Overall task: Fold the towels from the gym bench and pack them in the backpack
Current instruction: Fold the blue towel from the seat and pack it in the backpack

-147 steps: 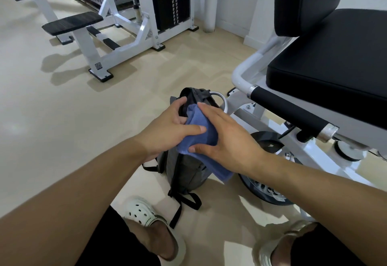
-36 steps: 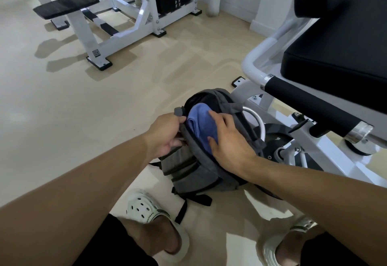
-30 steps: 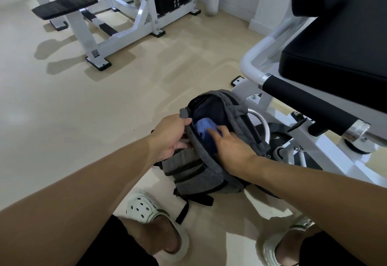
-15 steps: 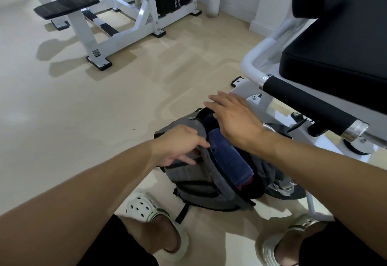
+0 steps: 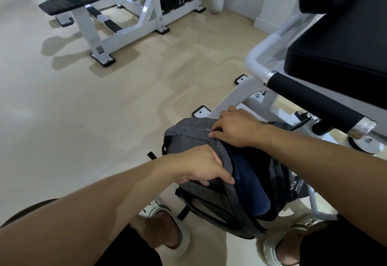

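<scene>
Fingers (image 5: pixel 222 123) of the right hand (image 5: pixel 238 130) pinch the small zip pull (image 5: pixel 209 130) atop the backpack (image 5: pixel 188 131), which looks soft and floppy, so the left hand (image 5: pixel 201 167) sensibly grips its front panel.

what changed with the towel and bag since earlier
The blue towel, earlier held in both hands above the backpack, now lies inside it. The right hand let it go and moved to the zipper pull, seemingly pinching it. The left hand shifted to grip the front panel. The backpack stays on the floor, still open.
</scene>
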A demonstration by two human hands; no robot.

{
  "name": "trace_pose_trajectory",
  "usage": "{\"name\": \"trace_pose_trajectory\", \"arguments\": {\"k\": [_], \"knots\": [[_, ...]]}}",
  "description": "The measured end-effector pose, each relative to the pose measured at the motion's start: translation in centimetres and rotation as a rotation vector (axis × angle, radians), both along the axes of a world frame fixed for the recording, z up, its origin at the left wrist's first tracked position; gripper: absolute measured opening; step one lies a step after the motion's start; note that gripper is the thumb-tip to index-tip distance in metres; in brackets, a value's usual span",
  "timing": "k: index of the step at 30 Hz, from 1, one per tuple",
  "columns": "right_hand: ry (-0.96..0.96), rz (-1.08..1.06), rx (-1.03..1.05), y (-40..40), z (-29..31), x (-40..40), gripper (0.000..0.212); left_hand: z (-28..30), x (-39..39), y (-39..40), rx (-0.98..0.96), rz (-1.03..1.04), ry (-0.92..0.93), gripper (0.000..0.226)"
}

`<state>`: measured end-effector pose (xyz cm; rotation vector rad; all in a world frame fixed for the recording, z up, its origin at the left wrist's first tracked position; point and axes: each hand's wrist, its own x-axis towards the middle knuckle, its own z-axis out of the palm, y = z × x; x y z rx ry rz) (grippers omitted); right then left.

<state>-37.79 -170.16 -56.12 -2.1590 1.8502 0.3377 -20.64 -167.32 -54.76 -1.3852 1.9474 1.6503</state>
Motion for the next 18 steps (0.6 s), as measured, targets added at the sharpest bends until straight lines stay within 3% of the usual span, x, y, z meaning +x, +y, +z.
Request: {"name": "trace_pose_trajectory", "arguments": {"k": [5, 11, 18], "knots": [[-0.061, 0.024, -0.008, -0.4, -0.3, 0.3, 0.018, 0.0, -0.5, -0.2, 0.003, -0.01, -0.007, 0.049], [0.102, 0.174, -0.083, 0.1, -1.3, 0.6, 0.013, -0.1, -0.7, 0.3, 0.032, -0.043, -0.024, 0.052], [-0.183, 0.024, -0.178, -0.1, 0.7, 0.6, 0.012, 0.1, -0.5, -0.4, -0.013, 0.063, 0.055, 0.041]]}}
